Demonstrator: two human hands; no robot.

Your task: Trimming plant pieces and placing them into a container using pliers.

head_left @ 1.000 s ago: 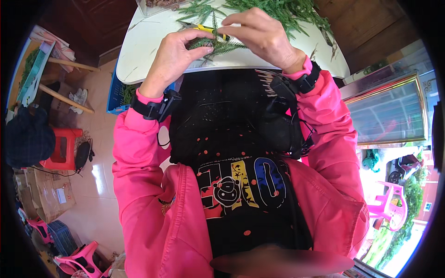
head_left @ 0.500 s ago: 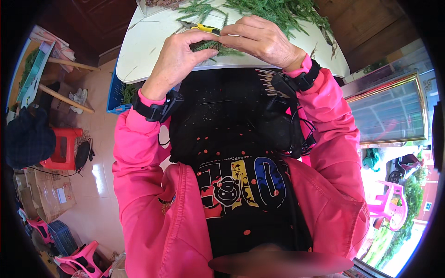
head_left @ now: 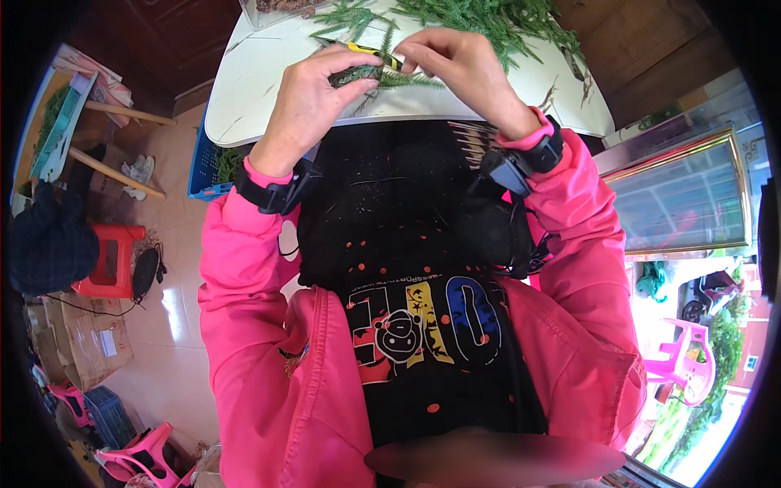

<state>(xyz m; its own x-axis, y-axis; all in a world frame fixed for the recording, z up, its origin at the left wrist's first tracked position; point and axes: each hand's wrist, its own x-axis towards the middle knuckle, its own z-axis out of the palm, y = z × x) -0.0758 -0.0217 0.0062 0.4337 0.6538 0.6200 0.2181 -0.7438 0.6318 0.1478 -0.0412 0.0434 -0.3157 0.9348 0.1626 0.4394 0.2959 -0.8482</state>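
The green sprig (head_left: 399, 80) is grasped between the thumb and fingers of the left hand (head_left: 307, 99), just above the near edge of the white worktop (head_left: 244, 110). Its long axis runs roughly left to right, with 1 frond pointing away from the body. The left hand is nearer, in contact with it; from the curled fingertips of the right hand (head_left: 470, 71), the sprig lies just below and to the left. Whether anything thin is pinched in the right hand cannot be told.

The fronds are feathery, set with fine needles. Smooth yellow-and-black pliers (head_left: 364, 51) are seen partly hidden behind the left fingers. Beyond, a loose, bristly heap of greenery (head_left: 496, 28) is spread on the worktop's smooth, round-cornered surface.
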